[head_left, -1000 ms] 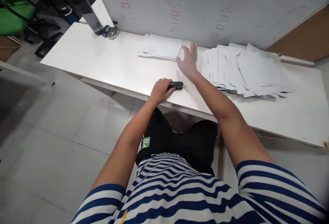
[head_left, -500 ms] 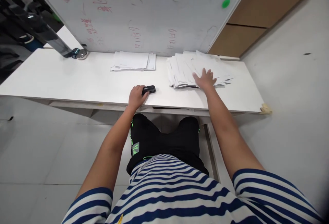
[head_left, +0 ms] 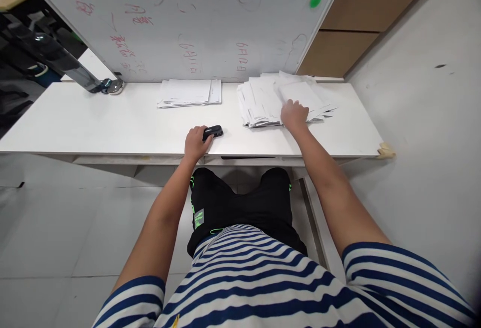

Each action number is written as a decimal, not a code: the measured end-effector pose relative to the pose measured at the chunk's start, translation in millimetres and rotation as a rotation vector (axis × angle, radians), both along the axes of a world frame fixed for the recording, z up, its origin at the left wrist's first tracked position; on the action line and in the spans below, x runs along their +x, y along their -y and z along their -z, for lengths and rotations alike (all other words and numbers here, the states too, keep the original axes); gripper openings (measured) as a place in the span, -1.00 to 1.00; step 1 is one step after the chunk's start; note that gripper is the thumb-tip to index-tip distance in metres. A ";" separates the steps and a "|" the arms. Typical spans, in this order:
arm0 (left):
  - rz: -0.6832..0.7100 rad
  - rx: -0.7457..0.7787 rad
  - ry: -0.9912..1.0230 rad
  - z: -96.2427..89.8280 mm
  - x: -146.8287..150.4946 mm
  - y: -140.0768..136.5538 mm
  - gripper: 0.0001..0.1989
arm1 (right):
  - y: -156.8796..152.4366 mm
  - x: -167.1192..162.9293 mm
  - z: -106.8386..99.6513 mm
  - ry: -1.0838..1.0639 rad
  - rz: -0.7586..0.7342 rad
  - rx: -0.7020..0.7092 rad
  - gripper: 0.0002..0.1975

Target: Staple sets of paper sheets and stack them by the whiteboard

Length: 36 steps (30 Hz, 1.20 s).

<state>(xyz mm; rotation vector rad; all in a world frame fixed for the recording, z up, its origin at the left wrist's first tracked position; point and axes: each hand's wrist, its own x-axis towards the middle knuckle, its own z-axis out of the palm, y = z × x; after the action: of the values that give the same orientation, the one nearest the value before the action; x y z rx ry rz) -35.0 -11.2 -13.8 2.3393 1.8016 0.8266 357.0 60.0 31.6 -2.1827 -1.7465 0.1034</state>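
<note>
My left hand [head_left: 196,144] rests on the white desk with its fingers wrapped round the rear of a black stapler [head_left: 214,131]; the stapler's front end points right. Farther right, my right hand [head_left: 295,115] is at the near edge of a loose, messy pile of white paper [head_left: 259,100]. Its fingers are curled in on a sheet of paper [head_left: 298,92] at the top of the pile, and that sheet is slightly raised and blurred. Between and behind my hands, a neater small stack of paper [head_left: 188,91] lies against the whiteboard.
A whiteboard [head_left: 165,27] with red writing and a green magnet [head_left: 315,0] stands along the desk's back. At the left rear are a clear bottle-like tube [head_left: 71,62] and a round silver object [head_left: 115,86]. A wall [head_left: 417,117] rises at the right.
My right hand has gone from spread fingers on the pile to curled fingers gripping a sheet. The left hand keeps its hold on the stapler. The camera view has shifted slightly.
</note>
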 end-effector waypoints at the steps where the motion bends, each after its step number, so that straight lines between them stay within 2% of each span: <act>1: -0.001 -0.003 0.002 -0.2 0.1 0.1 -0.68 | 0.9 0.1 -1.6 0.007 -0.003 -0.006 -0.47; 7: 0.003 0.007 0.010 -0.1 1.0 0.8 -0.68 | 4.0 5.8 -13.6 0.004 0.042 -0.070 -0.56; 17: 0.004 0.027 0.016 2.8 0.0 -0.6 -0.67 | 1.6 4.6 -3.6 -0.224 0.195 0.102 -0.73; 22: 0.007 0.028 0.037 2.6 -0.2 -0.3 -0.67 | 1.4 8.3 -6.8 -0.281 0.217 0.098 -0.73; 30: 0.001 0.047 0.032 4.7 -1.0 -0.9 -0.66 | 16.8 22.7 -21.7 -0.194 0.041 0.126 -0.73; 33: -0.003 0.040 0.044 5.1 -0.4 -1.6 -0.66 | 35.2 16.6 -28.9 -0.150 -0.054 0.233 -0.65; 36: -0.021 0.016 0.051 4.3 -0.2 -2.2 -0.64 | 63.6 -5.6 -40.1 -0.175 -0.199 0.368 -0.54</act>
<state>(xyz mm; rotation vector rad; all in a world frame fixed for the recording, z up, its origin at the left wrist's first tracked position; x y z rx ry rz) -35.2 -8.9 -18.1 2.2906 1.8092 0.8987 351.4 -3.6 71.8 -1.6881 -1.7219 0.0178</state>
